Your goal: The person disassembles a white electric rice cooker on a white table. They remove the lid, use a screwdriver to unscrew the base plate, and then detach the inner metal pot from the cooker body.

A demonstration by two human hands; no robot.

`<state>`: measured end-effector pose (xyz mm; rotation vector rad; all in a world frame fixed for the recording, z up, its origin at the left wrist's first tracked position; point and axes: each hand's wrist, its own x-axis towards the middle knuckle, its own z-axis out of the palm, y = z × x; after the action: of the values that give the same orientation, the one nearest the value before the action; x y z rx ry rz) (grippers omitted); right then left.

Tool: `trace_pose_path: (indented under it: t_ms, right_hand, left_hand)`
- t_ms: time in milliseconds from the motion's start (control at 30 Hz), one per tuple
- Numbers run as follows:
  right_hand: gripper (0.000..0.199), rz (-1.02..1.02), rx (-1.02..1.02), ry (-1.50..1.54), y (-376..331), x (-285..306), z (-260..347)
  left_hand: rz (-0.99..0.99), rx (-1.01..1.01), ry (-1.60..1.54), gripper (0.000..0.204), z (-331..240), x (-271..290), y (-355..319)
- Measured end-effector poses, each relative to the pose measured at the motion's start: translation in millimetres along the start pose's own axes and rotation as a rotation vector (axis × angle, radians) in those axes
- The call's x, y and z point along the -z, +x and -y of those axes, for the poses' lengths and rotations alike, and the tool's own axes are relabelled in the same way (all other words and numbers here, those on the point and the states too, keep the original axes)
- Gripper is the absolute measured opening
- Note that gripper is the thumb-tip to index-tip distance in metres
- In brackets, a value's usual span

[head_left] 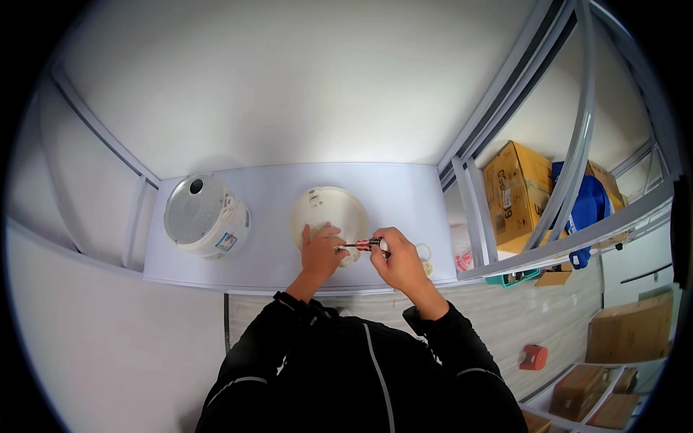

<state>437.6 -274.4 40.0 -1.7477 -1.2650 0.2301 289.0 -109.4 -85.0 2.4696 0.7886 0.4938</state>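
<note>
My right hand [401, 263] is closed round a screwdriver [364, 245] with a red and black handle. Its shaft points left, and the tip ends beside the fingers of my left hand [321, 251]. That left hand grips the near left part of a round cream dish [343, 206], fingers curved over it; whatever lies under the palm is hidden. Dark marks show on the dish's far left side. Whether the screwdriver tip sits in a screw is too small to tell.
A white lidded bucket [224, 224] stands at the left of the white table [274, 180]. Tape-like rings [424, 252] lie right of my right hand. A grey metal frame [473, 209] rises at the table's right end, with a cardboard box [516, 195] beyond. A red stool [533, 357] is on the floor.
</note>
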Motion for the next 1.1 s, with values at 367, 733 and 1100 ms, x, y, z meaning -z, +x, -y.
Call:
trace_pose_path:
  t_ms: [367,733,1100]
  right_hand:
    - [0.027,0.019,0.062,-0.156,7.2,-7.9,3.2]
    - [0.033,0.398,0.27,-0.324,20.6,7.0,28.8]
    - [0.04,0.211,0.223,-0.374,22.1,0.7,21.0]
  left_hand:
    - [0.009,-0.011,0.018,0.018,-2.0,2.3,-0.1]
    - [0.011,-0.027,0.026,0.016,-1.1,0.7,2.7]
    - [0.049,-0.012,0.006,0.017,-2.6,5.1,4.5]
